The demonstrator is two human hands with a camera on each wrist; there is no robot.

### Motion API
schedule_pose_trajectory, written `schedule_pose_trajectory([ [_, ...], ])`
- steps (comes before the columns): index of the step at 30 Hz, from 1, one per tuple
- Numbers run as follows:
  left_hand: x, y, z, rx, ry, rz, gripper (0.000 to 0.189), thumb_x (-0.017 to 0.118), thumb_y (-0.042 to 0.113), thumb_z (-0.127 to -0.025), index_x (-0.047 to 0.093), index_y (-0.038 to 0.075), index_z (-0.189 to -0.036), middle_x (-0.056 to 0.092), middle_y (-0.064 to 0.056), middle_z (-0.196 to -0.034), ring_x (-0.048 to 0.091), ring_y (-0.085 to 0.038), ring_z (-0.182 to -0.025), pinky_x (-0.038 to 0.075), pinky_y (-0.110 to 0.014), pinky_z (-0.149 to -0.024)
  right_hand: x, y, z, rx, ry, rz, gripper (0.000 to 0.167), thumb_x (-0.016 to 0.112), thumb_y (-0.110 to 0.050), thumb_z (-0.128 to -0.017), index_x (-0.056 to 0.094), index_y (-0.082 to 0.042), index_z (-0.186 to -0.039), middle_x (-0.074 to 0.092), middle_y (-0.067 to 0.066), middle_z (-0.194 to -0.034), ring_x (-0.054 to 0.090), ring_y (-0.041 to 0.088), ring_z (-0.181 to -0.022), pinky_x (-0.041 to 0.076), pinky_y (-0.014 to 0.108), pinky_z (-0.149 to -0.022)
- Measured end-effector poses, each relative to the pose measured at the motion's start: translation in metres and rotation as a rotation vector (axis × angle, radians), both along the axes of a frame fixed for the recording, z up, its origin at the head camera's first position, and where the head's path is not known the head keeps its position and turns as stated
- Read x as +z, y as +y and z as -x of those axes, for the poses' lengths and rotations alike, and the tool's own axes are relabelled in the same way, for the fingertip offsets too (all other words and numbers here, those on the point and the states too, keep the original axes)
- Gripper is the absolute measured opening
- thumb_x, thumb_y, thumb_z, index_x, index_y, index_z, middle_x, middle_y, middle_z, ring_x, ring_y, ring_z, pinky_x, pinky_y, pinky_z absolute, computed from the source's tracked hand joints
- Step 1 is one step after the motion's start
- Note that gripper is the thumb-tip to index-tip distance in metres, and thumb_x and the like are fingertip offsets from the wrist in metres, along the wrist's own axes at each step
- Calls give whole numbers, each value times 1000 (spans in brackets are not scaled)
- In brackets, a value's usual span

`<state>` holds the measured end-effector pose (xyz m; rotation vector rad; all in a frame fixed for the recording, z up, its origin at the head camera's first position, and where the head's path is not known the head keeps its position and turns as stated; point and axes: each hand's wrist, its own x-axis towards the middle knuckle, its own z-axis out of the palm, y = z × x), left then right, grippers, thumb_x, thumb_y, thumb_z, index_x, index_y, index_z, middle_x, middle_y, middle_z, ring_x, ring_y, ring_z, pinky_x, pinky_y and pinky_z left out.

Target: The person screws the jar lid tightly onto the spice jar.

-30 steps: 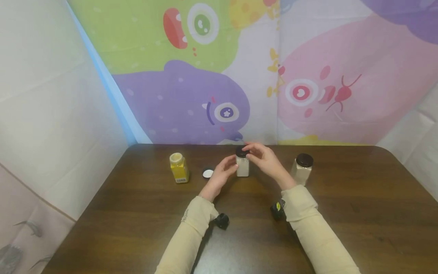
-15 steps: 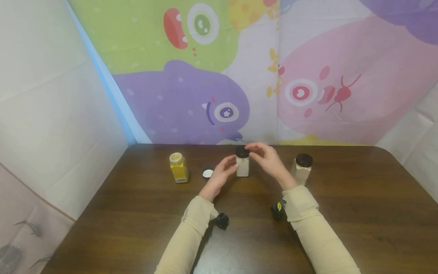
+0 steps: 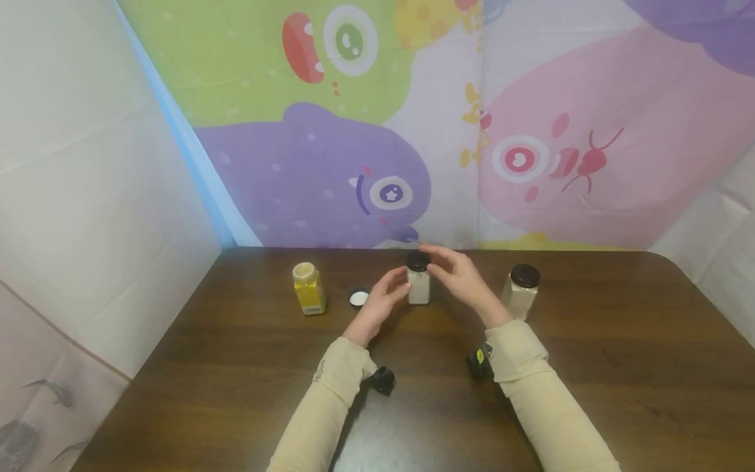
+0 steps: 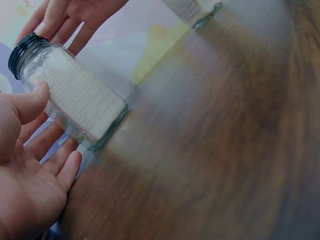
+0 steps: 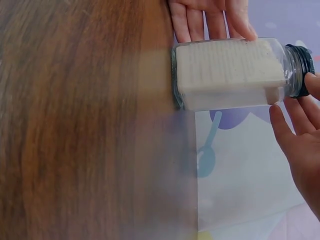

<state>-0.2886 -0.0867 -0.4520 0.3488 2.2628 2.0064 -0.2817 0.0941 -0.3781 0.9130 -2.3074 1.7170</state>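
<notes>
A squarish glass jar (image 3: 419, 290) of pale powder stands upright near the table's far edge. Its black screw lid (image 3: 418, 262) sits on the mouth. My left hand (image 3: 385, 296) holds the jar's body, thumb on the near face and fingers round the far side, as the left wrist view shows on the jar (image 4: 77, 95). With thumb and fingers, my right hand (image 3: 463, 276) grips the lid from the right. In the right wrist view that thumb lies on the lid (image 5: 301, 70), while some other fingers spread beside the jar's neck.
A lidless yellow jar (image 3: 309, 292) stands at the left. Beside it a black lid (image 3: 358, 299) lies with its white inside up. Another dark-lidded jar (image 3: 522, 295) stands behind my right wrist. A cartoon cloth (image 3: 307, 177) hangs behind the table (image 3: 236, 393).
My right fingers have shifted slightly about the lid, drawing back a little and then returning. The left hand and the jar have stayed in place.
</notes>
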Motion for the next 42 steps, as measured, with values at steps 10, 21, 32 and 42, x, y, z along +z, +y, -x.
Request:
schedule_pose_trajectory([
  [10, 18, -1, -11, -30, -22, 7, 49, 53, 18, -92, 37, 5, -137, 41, -15, -139, 37, -30, -128, 32, -44, -104, 0, 1, 0, -41, -45, 9, 34, 59, 4, -84, 53, 9, -117, 55, 29, -117, 53, 43, -107, 44, 52, -89],
  [21, 27, 0, -17, -34, -35, 6, 48, 53, 18, -92, 38, 6, -136, 41, -15, -139, 37, -29, -128, 32, -43, -104, 3, 4, -2, -68, 14, -39, 30, 55, 6, -85, 55, 10, -115, 57, 27, -117, 56, 40, -103, 48, 46, -86],
  [32, 3, 0, 0, -20, -16, -8, 49, 54, 21, -92, 39, 8, -136, 41, -13, -139, 37, -28, -128, 32, -43, -104, -19, 10, 18, -83, 141, -110, 25, 61, -3, -85, 63, -1, -110, 60, 15, -116, 61, 28, -96, 50, 32, -82],
  [42, 9, 0, -6, -16, -1, -13, 47, 54, 19, -92, 40, 6, -135, 43, -14, -137, 39, -29, -127, 34, -43, -103, -20, 9, 21, -101, 103, -109, 24, 67, -9, -82, 64, -3, -105, 57, 14, -106, 58, 28, -96, 49, 39, -86],
])
